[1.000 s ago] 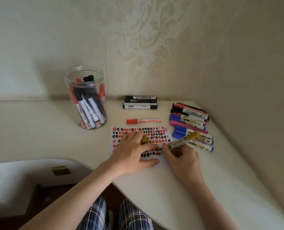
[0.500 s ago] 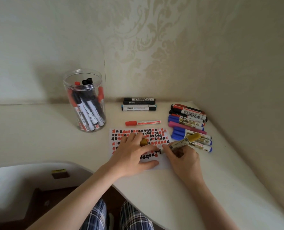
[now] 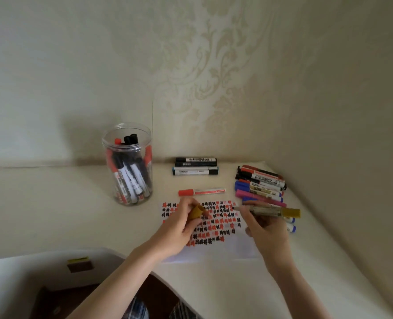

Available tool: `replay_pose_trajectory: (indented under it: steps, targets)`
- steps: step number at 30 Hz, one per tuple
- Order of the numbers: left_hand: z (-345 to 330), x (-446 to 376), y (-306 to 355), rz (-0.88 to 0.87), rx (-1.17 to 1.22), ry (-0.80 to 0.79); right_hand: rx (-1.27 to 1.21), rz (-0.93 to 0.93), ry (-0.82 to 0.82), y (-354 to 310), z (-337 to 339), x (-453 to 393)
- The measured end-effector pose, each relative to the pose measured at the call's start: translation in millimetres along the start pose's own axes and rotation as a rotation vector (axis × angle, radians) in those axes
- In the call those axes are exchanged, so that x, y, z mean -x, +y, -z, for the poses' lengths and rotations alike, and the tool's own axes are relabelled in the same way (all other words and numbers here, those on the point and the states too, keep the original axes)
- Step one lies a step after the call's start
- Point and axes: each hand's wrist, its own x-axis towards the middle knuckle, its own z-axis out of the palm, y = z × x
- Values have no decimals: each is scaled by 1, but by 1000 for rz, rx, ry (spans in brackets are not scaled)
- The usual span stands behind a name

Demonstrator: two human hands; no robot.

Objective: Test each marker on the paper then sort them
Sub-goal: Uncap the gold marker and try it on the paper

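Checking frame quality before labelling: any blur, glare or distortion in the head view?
Head view: dim, soft light and slightly soft overall; the left hand and the gold cap it holds are a little smeared. Glare streaks on the clear jar. Wide-angle bending curves the table edge and wall lines. The jar casts a soft shadow on the wall to its left.

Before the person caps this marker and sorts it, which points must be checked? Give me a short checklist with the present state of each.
1. Gold marker gripped by right hand: ok.
2. Gold cap held ready in left hand: ok.
3. Marker tip exposed, pointing toward cap: ok.
4. Gold test mark on white scribbled paper: cannot tell.
5. Mixed-colour marker pile beside right hand, within reach: ok.
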Motion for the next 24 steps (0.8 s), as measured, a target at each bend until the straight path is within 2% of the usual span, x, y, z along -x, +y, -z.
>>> replay_pose_trajectory:
  steps: [4, 6, 11, 15, 20, 24]
  targets:
    - [3, 0, -2, -5, 39, 35, -233, -117, -71, -15, -17, -2]
    - [3, 1, 2, -22, 36, 64, -275, -182, -87, -17, -25, -2]
    - [4, 1, 1, -34, 93, 101, -243, -244, -82, -14, -37, -2]
    - [3, 1, -1, -38, 115, 102, -121, -249, -89, -11, -43, -1]
    - [6, 1, 0, 33, 284, 98, 10, -227, -115, -10, -47, 2]
    - [6, 0, 0, 97, 386, 112, -134, -272, -128, -14, -49, 1]
